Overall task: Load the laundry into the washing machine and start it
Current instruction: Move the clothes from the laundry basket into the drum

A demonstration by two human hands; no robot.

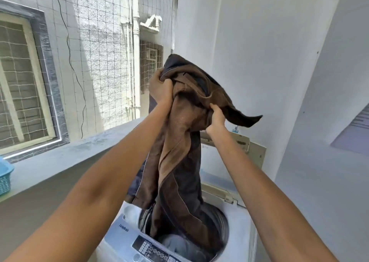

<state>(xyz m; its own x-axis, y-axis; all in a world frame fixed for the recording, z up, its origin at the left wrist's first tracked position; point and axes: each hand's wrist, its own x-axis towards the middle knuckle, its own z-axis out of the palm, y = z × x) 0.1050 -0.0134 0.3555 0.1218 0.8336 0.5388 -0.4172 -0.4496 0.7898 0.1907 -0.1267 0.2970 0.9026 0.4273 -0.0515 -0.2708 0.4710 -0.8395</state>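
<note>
A brown pair of trousers [179, 158] hangs from both raised hands above the white top-loading washing machine [242, 233]. My left hand [159, 88] grips the bunched waist end on the left. A fold of the same cloth is pinched by my right hand [216, 120], lower and to the right. The legs trail down into the open drum [218, 219], where grey laundry [179, 245] lies at the bottom. The lid [251, 152] stands raised behind the drum. The control panel [151, 249] runs along the machine's near edge.
A grey concrete ledge [65, 158] runs along the left, with a blue plastic basket [5, 177] at its far left end. Wire netting [95, 52] closes the opening above the ledge. White walls [279, 62] stand close behind and to the right of the machine.
</note>
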